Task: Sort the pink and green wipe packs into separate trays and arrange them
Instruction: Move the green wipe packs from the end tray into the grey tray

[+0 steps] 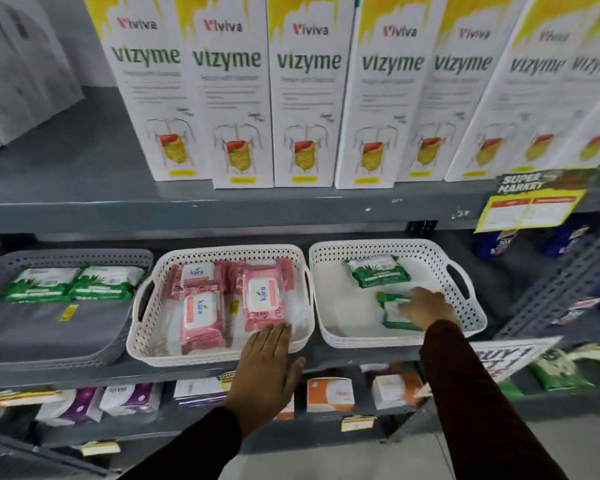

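Three trays sit side by side on the middle shelf. The grey tray (52, 344) at left holds two green wipe packs (68, 284). The middle white tray (142, 344) holds several pink wipe packs (262, 299). The right white tray (471, 320) holds one green pack (378, 270) at the back and another green pack (392, 315) near the front. My right hand (426, 304) rests on that front green pack, fingers over it. My left hand (267, 372) is flat and open at the middle tray's front rim, fingertips just touching a pink pack.
Tall white Vizyme boxes (309, 91) line the shelf above. Small boxed goods (329, 393) fill the shelf below. A yellow supermarket sign (530, 206) hangs at the upper shelf's right end, and a slotted metal upright (561, 282) stands right of the trays.
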Tool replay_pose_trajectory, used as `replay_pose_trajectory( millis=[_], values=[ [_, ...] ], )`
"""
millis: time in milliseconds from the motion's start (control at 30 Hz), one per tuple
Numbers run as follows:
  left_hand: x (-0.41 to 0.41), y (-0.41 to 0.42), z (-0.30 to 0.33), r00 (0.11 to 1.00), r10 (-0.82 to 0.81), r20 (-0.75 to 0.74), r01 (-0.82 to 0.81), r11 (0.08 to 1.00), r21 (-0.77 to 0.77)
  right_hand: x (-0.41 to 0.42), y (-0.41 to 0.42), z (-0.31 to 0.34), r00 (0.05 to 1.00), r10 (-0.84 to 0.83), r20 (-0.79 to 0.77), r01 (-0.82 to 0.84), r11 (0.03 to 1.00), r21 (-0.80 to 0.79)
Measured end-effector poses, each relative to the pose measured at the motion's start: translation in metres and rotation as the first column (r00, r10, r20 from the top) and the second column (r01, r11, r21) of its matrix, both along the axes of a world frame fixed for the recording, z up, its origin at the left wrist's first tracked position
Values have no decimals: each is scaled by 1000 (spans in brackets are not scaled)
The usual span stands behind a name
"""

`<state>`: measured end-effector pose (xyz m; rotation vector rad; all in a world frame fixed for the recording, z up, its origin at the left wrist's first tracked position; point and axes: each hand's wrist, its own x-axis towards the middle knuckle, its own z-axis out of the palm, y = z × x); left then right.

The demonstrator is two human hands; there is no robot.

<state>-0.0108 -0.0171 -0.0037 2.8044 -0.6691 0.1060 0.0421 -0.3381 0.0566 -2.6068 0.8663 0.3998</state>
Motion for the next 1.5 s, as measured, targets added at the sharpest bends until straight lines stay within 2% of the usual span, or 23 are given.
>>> replay_pose_trajectory(
  millis=[100,167,233,333,367,500,600,733,833,933,1067,1167,1233,1367,1400,1500],
  values=[
    [0,-8,-2,1000,5,1,-5,1000,18,-4,28,-1,979,206,8,-205,973,101],
    [1,-8,-3,1000,-6,8,5,1000,22,-3,45,-5,969,246,37,-248,952,181],
    [2,-3,-3,999,-41,12,41,999,19,1,57,-6,965,260,39,-263,953,151],
    [-2,13,0,998,-57,35,56,998,30,0,66,-3,967,255,20,-254,967,-17],
    [-5,20,2,998,-50,35,49,998,33,-2,64,-2,972,231,42,-230,973,-29],
    [-12,62,8,999,0,40,-1,1000,17,-10,53,-4,960,33,277,-65,992,104],
    [-13,112,13,996,58,64,-58,998,-9,-6,80,2,888,-4,460,-61,990,126],
    [-10,182,18,977,209,44,-206,976,-75,1,162,21,780,66,622,-229,956,185],
    [-3,237,19,944,329,16,-328,944,-45,6,246,27,711,154,686,-426,870,246],
    [4,286,25,935,356,0,-356,934,14,12,333,28,716,225,661,-543,775,325],
    [7,325,26,957,290,9,-291,956,40,22,431,25,623,355,697,-629,758,175],
    [10,338,24,970,244,4,-244,969,34,38,488,24,596,450,665,-633,773,45],
    [10,343,23,977,213,5,-213,975,58,50,512,19,606,530,593,-630,775,-50],
    [6,353,17,984,175,24,-177,982,72,65,540,-3,649,715,259,-699,695,-167],
    [5,355,17,985,171,29,-173,983,64,66,542,-6,650,729,216,-707,684,-180],
    [4,356,17,982,182,50,-183,983,30,68,541,-6,658,721,218,-733,680,-33]
  ],
)
